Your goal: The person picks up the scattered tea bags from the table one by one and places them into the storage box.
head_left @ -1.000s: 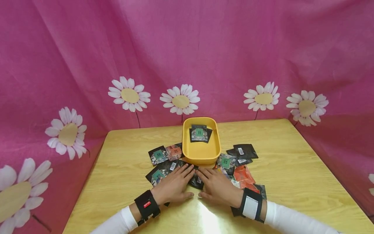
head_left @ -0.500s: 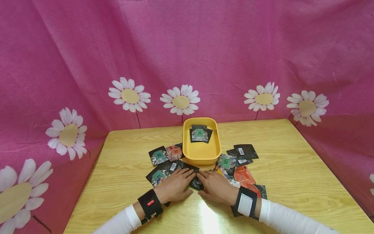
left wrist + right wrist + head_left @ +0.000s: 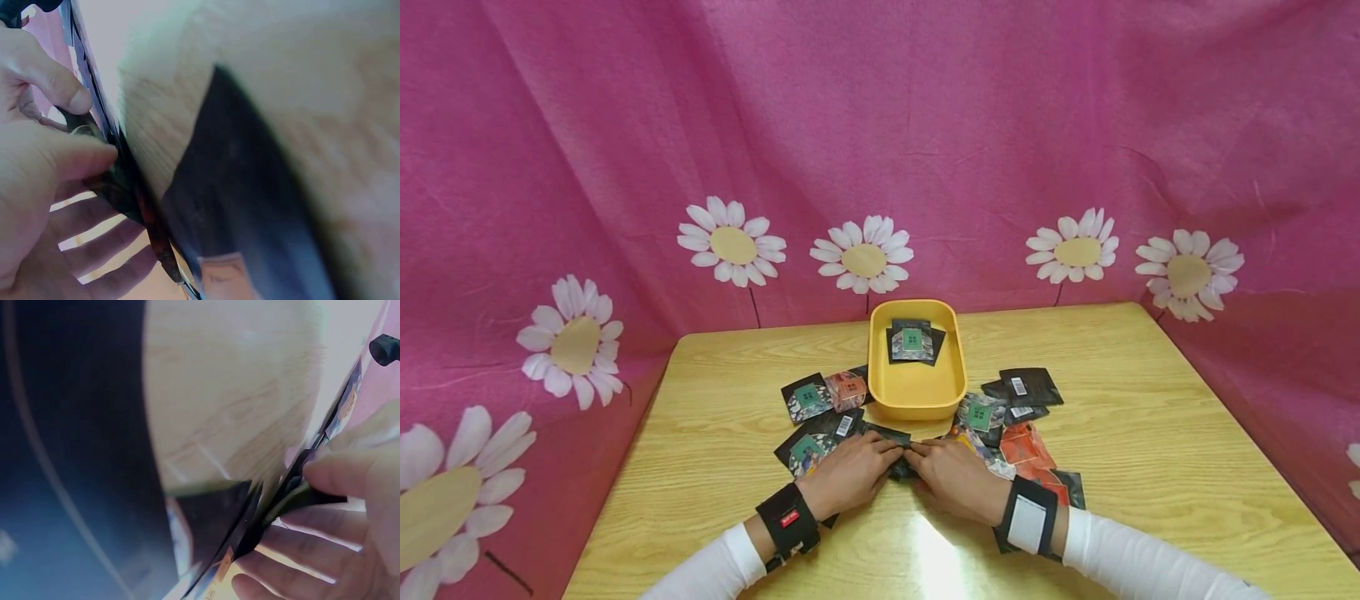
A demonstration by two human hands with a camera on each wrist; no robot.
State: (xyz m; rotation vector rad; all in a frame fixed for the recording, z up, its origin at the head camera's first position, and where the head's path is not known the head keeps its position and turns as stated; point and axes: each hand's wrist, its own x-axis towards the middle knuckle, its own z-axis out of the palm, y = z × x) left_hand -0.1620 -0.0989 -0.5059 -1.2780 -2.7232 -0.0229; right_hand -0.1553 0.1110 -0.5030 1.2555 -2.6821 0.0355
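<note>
Side by side in front of the yellow tub (image 3: 917, 412), my left hand (image 3: 848, 475) and right hand (image 3: 958, 477) pinch one flat black sachet (image 3: 115, 194) between thumbs and fingers. From the right wrist view, the sachet's dark edge (image 3: 309, 497) bends up under the thumb. The fingertips of both hands nearly meet and hide most of it in the head view. Other sachets lie flat around: a green-labelled one (image 3: 808, 398) and a red-labelled one (image 3: 847, 390) at the left, a red one (image 3: 1024, 446) beyond the right hand.
Inside the tub are a few stacked sachets, a green-labelled one (image 3: 913, 340) on top. Black sachets with barcode stickers (image 3: 1032, 387) lie at the right. The wooden table (image 3: 715, 400) ends at a pink flowered cloth (image 3: 910, 150).
My fingers, earlier laid flat over the black sachet, have curled, and the thumbs have gone under to pinch it. The tub and the surrounding sachets stay put.
</note>
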